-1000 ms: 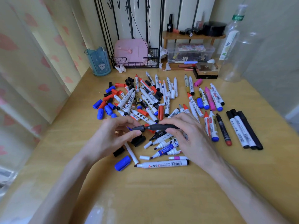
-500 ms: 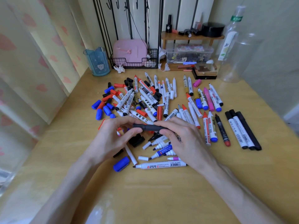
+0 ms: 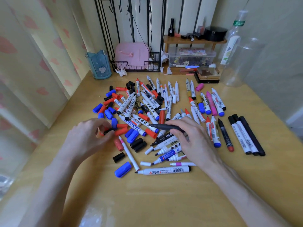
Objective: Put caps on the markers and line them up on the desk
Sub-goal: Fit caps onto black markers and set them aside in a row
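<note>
Head view, looking down over the desk.

- Yellow wooden desk (image 3: 164, 202), glossy top, bearing all that follows.
- Heap of uncapped white-barrelled markers (image 3: 147, 104), mid-desk, lying crosswise over one another. By the look of it, unsorted stock waiting for caps.
- Loose blue and red caps (image 3: 106, 112), scattered along the heap's left edge, close to the left hand.
- Right hand (image 3: 193, 141), fingers curled round a slim black uncapped marker (image 3: 165, 126). It is held level just above the heap, tip pointing left, presented, I judge, so a cap can be pushed straight on.
- Left hand (image 3: 88, 135), thumb and fingertips pinching a short black plastic cap (image 3: 109, 131) among the red ones. The cap is apart from the marker's tip and was probably chosen to match by colour.
- Three black-capped markers (image 3: 246, 135), parallel and touching at the desk's right. This looks like the finished row, kept apart from the heap so done and undone don't mix.
- Red-capped and blue-capped markers (image 3: 213, 133), lying between that row and the right hand, roughly parallel to it and seemingly also done.
</note>
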Demonstrator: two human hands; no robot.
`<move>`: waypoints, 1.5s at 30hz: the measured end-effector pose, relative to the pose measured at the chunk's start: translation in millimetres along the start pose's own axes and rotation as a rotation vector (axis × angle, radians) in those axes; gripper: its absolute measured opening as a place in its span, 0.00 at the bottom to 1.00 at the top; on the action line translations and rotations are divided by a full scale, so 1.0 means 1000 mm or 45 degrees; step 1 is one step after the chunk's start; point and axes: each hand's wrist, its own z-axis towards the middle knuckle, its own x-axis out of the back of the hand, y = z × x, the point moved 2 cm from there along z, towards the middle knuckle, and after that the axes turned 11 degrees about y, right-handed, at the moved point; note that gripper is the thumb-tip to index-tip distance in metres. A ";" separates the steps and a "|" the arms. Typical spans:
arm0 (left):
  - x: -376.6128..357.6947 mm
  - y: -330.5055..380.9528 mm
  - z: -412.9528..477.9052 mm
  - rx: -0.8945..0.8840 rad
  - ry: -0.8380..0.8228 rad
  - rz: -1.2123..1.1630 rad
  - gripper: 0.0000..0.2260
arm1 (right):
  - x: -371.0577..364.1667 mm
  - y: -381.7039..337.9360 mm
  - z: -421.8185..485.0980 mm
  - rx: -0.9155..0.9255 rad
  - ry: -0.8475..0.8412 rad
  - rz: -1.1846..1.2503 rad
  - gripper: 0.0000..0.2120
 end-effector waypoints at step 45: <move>-0.056 0.044 0.069 0.118 0.131 0.146 0.16 | 0.003 0.009 0.002 -0.060 0.067 -0.122 0.12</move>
